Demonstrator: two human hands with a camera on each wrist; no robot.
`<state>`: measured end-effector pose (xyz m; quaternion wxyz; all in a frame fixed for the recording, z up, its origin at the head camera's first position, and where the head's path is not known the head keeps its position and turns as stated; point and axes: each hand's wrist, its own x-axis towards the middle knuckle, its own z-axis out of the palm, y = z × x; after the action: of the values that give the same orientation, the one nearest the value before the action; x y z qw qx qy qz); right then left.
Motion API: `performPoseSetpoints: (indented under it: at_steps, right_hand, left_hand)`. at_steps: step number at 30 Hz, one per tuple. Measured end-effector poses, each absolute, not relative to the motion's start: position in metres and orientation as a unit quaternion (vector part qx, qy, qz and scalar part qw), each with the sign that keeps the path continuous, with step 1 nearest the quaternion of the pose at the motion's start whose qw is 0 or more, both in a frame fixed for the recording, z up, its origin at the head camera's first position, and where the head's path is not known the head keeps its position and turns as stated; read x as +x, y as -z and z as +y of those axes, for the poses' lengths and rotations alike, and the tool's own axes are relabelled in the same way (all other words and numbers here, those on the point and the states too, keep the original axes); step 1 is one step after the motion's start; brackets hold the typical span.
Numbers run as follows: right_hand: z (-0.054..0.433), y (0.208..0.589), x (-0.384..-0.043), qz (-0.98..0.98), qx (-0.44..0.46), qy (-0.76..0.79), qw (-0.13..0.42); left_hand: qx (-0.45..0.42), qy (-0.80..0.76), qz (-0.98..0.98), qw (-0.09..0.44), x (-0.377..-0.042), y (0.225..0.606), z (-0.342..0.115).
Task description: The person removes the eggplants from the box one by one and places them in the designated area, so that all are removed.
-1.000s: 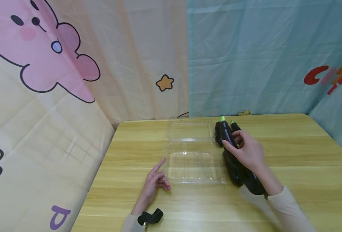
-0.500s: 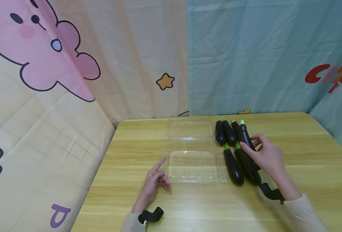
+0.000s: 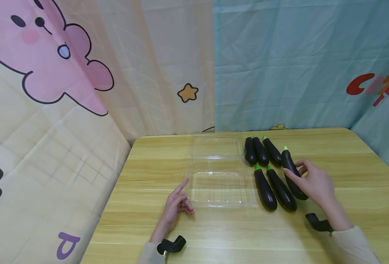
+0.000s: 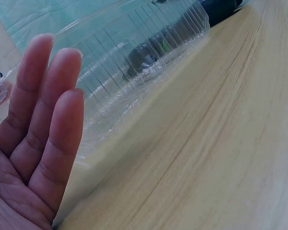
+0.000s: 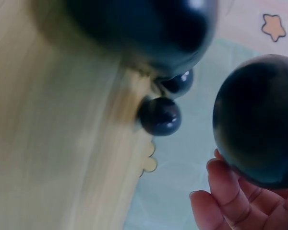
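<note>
My right hand (image 3: pixel 316 183) holds a dark purple eggplant (image 3: pixel 288 160) between thumb and fingers, its green stem end pointing away. In the right wrist view, that eggplant (image 5: pixel 259 120) looms large over the fingertips. Several more eggplants lie in two rows to its left, the front row's nearest one (image 3: pixel 281 189) right beside it. My left hand (image 3: pixel 176 205) is at the left edge of a clear plastic clamshell box (image 3: pixel 219 204), its index fingertip right at the rim. Seen from the left wrist, the other fingers (image 4: pixel 62 129) are nearly straight and hold nothing.
The box lies unfolded, its lid half (image 3: pixel 217 139) toward the back edge of the wooden table (image 3: pixel 141 220). The back eggplants (image 3: pixel 260 151) are close to the box's right side. Printed curtains (image 3: pixel 296 66) hang behind the table.
My right hand has moved right and toward me with its eggplant, away from over the others, uncovering both rows. The left hand and the box have stayed put.
</note>
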<state>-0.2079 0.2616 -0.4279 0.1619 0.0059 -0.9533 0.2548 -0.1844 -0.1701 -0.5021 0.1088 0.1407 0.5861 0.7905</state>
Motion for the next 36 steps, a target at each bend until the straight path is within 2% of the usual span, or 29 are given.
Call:
performPoseSetpoints:
  at_steps: [23, 36]
  right_hand:
    - [0.274, 0.442, -0.212, -0.978, 0.031, -0.206, 0.031]
    - [0.271, 0.447, -0.212, -0.978, 0.052, -0.202, 0.015]
  left_hand:
    - [0.140, -0.791, 0.586, 0.108, -0.184, 0.501, -0.170]
    - [0.135, -0.790, 0.588, 0.110, -0.184, 0.501, -0.170]
